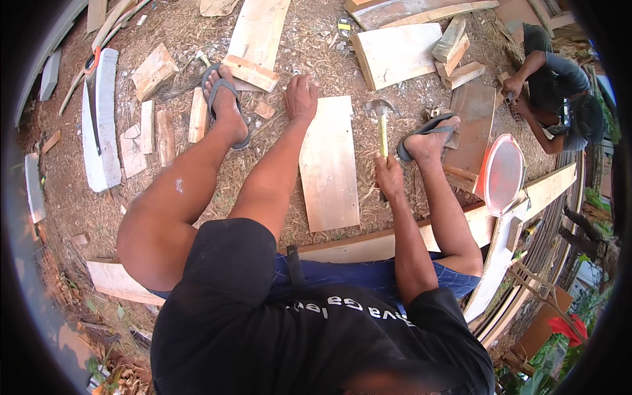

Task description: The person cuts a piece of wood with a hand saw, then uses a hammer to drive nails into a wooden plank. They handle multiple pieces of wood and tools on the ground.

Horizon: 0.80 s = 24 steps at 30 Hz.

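My right hand (388, 176) is closed around the yellowish handle of a claw hammer (382, 125), its metal head pointing away from me. To the left of it a flat, pale wooden board (329, 171) lies lengthwise on the ground between my feet. At the board's far left corner is my left hand (301, 99), fingers curled and pointing away; whatever they hold, if anything, is hidden. A small wood offcut (264, 110) lies just left of that hand.
Wood blocks (155, 71) and a thick plank (401, 54) lie around my sandalled feet. A handsaw (92, 112) rests by a white slab (106, 125) at left. At right are a red-rimmed round pan (503, 174) and another person (559, 85). A long plank (355, 248) runs beneath my legs.
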Tool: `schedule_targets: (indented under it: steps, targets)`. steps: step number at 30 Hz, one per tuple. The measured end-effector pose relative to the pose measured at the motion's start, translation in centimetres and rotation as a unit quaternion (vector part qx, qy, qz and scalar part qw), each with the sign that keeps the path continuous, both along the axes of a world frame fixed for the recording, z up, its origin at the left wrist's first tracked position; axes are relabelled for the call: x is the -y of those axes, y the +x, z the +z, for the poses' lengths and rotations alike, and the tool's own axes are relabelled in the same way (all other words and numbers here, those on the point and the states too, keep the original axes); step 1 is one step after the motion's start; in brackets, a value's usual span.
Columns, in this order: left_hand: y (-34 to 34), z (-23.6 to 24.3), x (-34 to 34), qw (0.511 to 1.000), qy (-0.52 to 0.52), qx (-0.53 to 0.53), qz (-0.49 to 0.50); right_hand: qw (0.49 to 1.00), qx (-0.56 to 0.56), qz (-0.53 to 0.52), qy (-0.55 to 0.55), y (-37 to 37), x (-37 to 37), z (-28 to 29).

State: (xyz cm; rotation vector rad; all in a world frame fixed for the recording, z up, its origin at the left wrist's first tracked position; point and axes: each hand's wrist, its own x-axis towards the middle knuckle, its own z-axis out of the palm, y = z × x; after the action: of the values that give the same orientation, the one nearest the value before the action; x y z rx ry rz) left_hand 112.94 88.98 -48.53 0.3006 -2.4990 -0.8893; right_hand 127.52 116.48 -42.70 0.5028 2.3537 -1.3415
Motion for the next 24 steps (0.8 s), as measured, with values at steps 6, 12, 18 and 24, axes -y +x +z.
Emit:
schedule_targets:
  steps: [6, 12, 18, 24]
  targets:
    - [7.2, -0.2, 6.0, 0.933, 0.235, 0.166, 0.216, 0.926, -0.184, 0.062, 0.324, 2.5, -2.7, -2.3]
    - [13.3, -0.9, 1.6, 0.847, 0.44, 0.284, 0.092, 0.984, 0.065, 0.159, 0.049, 2.9, 0.2, -6.0]
    - [14.1, 0.4, 2.6, 0.844, 0.412, 0.343, 0.018, 0.987, 0.01, 0.156, 0.031, 4.8, 2.2, -5.0]
    - [13.9, -1.2, 1.6, 0.836, 0.402, 0.374, 0.001, 0.977, -0.006, 0.195, 0.089, 4.3, -0.1, -4.4]
